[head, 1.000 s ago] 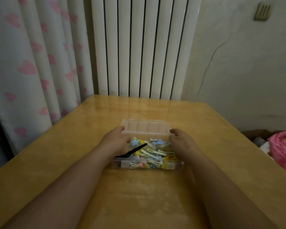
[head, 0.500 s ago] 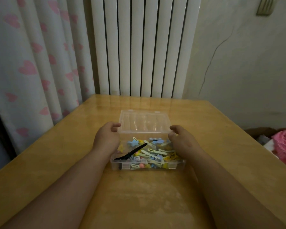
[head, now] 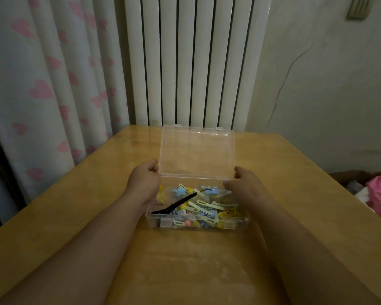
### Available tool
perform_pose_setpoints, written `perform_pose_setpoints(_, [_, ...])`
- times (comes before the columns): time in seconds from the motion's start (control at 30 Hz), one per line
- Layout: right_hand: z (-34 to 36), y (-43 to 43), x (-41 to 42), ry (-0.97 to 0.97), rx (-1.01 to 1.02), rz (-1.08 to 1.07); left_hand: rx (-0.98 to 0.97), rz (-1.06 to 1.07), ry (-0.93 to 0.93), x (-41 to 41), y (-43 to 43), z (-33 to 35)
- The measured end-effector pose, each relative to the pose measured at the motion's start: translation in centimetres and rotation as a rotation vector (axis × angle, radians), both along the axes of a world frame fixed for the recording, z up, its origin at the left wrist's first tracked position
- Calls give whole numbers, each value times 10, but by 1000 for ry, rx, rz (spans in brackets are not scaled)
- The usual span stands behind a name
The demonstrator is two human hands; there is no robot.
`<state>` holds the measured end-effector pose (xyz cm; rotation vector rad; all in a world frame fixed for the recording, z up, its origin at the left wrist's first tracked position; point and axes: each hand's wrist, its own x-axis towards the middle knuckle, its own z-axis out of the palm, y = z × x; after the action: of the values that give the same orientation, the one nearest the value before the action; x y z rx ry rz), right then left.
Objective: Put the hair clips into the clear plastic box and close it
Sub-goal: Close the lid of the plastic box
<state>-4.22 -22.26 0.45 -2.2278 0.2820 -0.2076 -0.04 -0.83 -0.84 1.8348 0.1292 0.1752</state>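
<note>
My left hand [head: 144,183] has its grip curled on the left edge of the lid [head: 197,154], which stands upright over the box [head: 197,223] on the table [head: 75,205]. The clips [head: 204,205] lie heaped inside, a black one [head: 174,206] slanting across. My right hand [head: 245,186] pinches the lid's right edge.

We are seeing dim, warm indoor light, colours looking muted. Glossy tan wooden table [head: 79,201] is catching soft sheen along far edge, below white ribbed radiator [head: 191,60]. Upright clear plastic lid [head: 197,150] is showing faint glare near top rim. Shadows are staying soft and weak. Wide-angle lens is bending white heart-print curtain [head: 37,84] at left edge. Forearms at bottom corners are looking stretched, slightly soft.
</note>
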Motion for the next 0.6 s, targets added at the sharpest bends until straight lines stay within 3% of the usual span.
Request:
perform_pose_setpoints(0.33, [-3,2,-3,-114,155,-123,-275,-107,154,-4,3,7])
perform_pose_setpoints(0.47, [-6,2,-3,-126,181,-48,-239,-188,98,-4,-1,4])
perform_pose_setpoints(0.6, [-5,1,-3,-207,165,-30,-378,-133,61,-3,-2,7])
